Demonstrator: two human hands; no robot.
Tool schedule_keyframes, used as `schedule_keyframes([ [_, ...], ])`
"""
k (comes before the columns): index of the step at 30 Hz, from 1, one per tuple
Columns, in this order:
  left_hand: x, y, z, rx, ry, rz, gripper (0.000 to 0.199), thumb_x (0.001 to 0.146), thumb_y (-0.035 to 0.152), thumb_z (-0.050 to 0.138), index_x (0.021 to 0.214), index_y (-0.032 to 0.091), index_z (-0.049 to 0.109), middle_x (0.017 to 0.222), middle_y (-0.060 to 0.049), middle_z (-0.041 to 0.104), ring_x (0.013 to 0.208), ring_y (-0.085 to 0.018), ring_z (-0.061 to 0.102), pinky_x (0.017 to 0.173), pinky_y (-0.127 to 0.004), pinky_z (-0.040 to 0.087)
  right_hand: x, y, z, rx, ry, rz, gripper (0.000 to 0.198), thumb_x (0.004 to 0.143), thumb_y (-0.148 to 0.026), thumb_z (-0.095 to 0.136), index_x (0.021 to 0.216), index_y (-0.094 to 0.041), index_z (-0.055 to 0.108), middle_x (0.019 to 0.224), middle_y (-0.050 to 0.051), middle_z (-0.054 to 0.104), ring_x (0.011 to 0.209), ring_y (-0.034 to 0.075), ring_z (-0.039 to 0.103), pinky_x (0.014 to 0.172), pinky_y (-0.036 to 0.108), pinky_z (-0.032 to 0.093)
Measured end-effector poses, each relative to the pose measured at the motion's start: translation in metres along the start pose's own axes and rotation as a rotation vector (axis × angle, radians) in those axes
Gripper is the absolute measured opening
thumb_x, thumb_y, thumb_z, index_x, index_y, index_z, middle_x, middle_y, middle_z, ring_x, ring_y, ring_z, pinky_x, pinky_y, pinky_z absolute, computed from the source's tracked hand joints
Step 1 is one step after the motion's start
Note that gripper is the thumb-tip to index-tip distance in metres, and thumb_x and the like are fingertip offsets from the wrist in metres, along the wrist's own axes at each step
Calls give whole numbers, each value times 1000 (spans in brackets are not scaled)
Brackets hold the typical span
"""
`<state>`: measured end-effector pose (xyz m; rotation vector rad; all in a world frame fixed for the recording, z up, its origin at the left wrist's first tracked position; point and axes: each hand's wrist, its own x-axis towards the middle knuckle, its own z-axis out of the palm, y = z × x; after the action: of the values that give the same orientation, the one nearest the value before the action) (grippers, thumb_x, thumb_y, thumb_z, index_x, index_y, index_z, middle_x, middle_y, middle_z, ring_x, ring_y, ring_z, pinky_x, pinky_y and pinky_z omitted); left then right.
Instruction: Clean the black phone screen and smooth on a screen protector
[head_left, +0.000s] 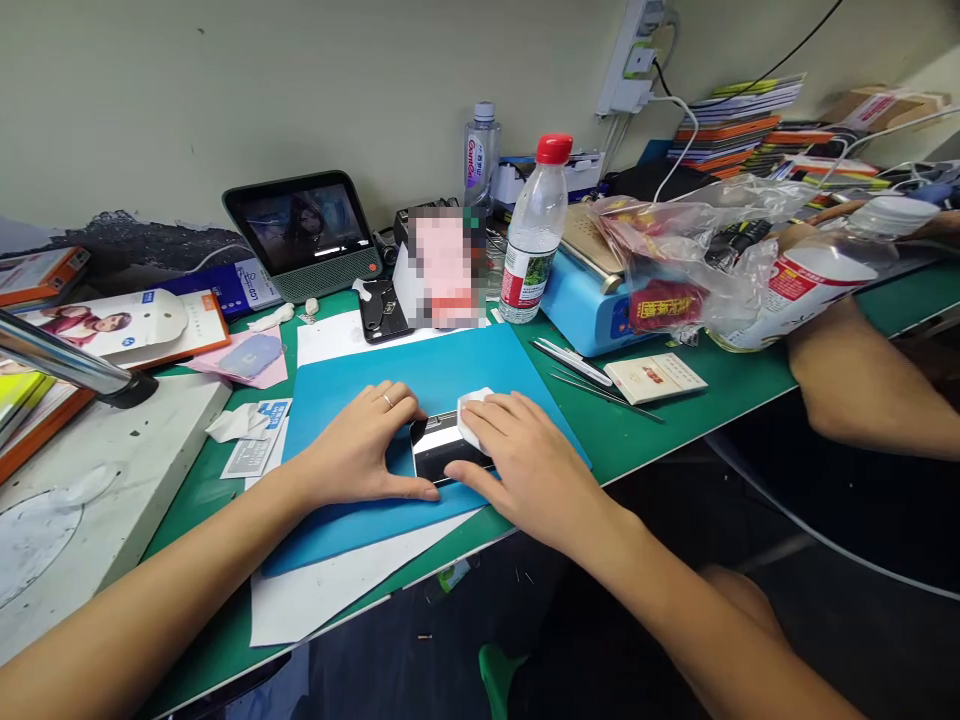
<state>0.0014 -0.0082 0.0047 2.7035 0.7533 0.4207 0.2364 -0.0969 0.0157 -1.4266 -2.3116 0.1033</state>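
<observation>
A smartphone (436, 462) with a dark, glossy face lies flat on a blue mat (337, 370). My left hand (364, 445), with a ring on one finger, grips the phone's left end between thumb and fingers. Under the fingers of my right hand (521, 460) is a folded white wipe (472, 420), pressed onto the phone's upper right part. My right thumb rests near the phone's lower edge. The phone's right end is hidden by that hand.
Tweezers (607, 395), a pen (574, 362) and a small white box (655, 383) lie right of the mat. Behind stand a red-capped bottle (534, 245), a blue device (581, 310) and a smart display (300, 235). Another person's arm (870, 385) rests at the right.
</observation>
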Motion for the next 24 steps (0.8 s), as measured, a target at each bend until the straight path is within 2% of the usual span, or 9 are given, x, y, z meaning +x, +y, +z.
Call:
schedule_keyframes([
  [4,0,1,0,-3,7,6,64,79,76,72,108,20,56,104,-7,60,91,-26,55,81,-41,44,-1,-28,13,36,-28,-27,59,100,-54,58,133,-6,61,137,19,67,128,33,59,116,50,42],
  [7,0,1,-1,6,-12,-5,63,80,74,72,109,20,57,104,-8,60,91,-26,55,81,-41,44,-14,-39,14,101,-63,-66,63,100,-57,55,138,-7,58,141,17,65,134,31,55,119,46,40],
  [11,1,0,0,4,-22,-19,69,76,80,71,108,20,58,105,-8,61,92,-26,55,80,-42,44,-27,-20,3,77,-45,25,60,100,-57,56,141,-13,57,144,16,64,133,31,56,116,52,42],
  [13,1,0,0,-5,-25,-19,71,75,82,71,108,20,58,105,-8,61,92,-27,55,81,-42,44,-26,-4,-2,21,-19,83,56,101,-53,57,141,-14,57,144,16,64,134,33,56,114,56,41],
  [16,2,0,-1,-9,-29,-22,71,74,81,72,107,21,59,104,-7,61,91,-27,56,80,-42,44,-18,11,-6,-15,-27,85,52,100,-50,60,137,-13,60,143,16,65,134,34,56,113,55,41],
  [19,2,1,-2,-8,-29,-32,69,74,80,73,107,21,58,104,-7,61,91,-27,56,80,-42,44,-12,12,-5,-13,-32,70,55,99,-51,62,137,-12,60,141,17,66,131,33,57,109,52,44],
  [24,1,-1,-1,10,-23,-16,72,75,83,70,108,19,57,105,-8,60,92,-27,55,81,-42,44,-23,9,-7,-41,-11,78,50,99,-46,63,137,-13,60,142,14,66,131,32,58,108,52,44],
])
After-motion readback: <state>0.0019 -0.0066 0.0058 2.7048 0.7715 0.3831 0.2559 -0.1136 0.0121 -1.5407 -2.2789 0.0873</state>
